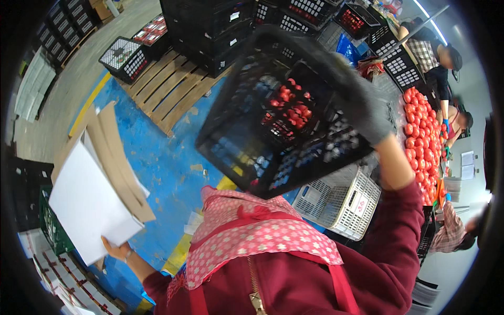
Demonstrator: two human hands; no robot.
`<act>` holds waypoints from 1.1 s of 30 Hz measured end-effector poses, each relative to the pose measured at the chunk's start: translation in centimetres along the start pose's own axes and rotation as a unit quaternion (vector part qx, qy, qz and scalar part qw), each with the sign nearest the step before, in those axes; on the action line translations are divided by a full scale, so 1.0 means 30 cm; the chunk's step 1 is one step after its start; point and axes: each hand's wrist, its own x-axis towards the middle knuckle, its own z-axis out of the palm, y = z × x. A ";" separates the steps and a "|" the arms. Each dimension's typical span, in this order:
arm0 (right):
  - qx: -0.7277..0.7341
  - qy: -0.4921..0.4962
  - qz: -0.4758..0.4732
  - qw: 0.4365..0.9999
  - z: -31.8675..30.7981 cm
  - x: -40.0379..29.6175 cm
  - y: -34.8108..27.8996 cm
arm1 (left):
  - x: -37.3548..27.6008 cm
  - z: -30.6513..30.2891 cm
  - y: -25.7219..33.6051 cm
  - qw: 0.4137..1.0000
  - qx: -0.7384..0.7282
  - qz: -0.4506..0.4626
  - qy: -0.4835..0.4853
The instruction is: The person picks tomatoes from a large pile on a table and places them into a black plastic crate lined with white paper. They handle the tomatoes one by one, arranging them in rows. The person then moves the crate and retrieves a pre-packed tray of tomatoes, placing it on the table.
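My right hand (364,104), in a dark grey glove, grips the rim of a black plastic crate (236,114). The crate is tilted in front of my chest and blurred. Red tomatoes (295,112) show within its outline; I cannot tell whether they lie inside or are seen through it. At the lower left my bare left hand (117,251) holds the near edge of a white cardboard box (92,201), thumb on its side and the other fingers mostly hidden. Brown cardboard flaps (122,165) stand along that box.
Below the black crate is a white plastic crate (358,204). Many tomatoes (421,138) cover a table at right, with co-workers (429,55) beyond. A wooden pallet (173,86) and stacked black crates (206,35) stand ahead. Strapped white boxes (71,275) lie at lower left.
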 end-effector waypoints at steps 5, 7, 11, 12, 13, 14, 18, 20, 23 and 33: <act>0.038 -0.073 -0.062 0.995 0.448 0.277 -0.077 | -0.150 -0.039 0.072 0.994 0.017 0.077 0.076; 0.046 -0.087 -0.069 0.993 0.665 0.367 -0.059 | -0.187 -0.064 0.115 0.991 -0.006 0.090 0.098; 0.164 -0.241 0.026 0.956 0.970 0.551 -0.082 | -0.341 -0.016 0.142 0.978 -0.066 0.137 0.146; 0.163 -0.246 0.022 0.955 1.078 0.574 -0.067 | -0.371 -0.037 0.156 0.978 -0.056 0.142 0.140; 0.161 -0.250 0.020 0.954 1.181 0.597 -0.046 | -0.405 -0.052 0.160 0.979 -0.045 0.147 0.134; 0.154 -0.265 0.018 0.952 1.226 0.627 -0.048 | -0.451 -0.017 0.149 0.977 -0.017 0.168 0.130; 0.116 -0.323 0.022 0.939 1.435 0.719 -0.056 | -0.562 0.040 0.157 0.967 -0.009 0.217 0.131; 0.061 -0.361 0.028 0.930 1.542 0.733 -0.057 | -0.616 0.116 0.137 0.969 -0.023 0.213 0.127; -0.016 -0.444 0.060 0.894 1.714 0.740 -0.030 | -0.671 0.174 0.138 0.967 -0.013 0.215 0.137; 0.537 -0.455 -0.097 0.704 1.682 1.116 -0.738 | -0.267 0.292 0.153 0.991 0.027 0.133 0.015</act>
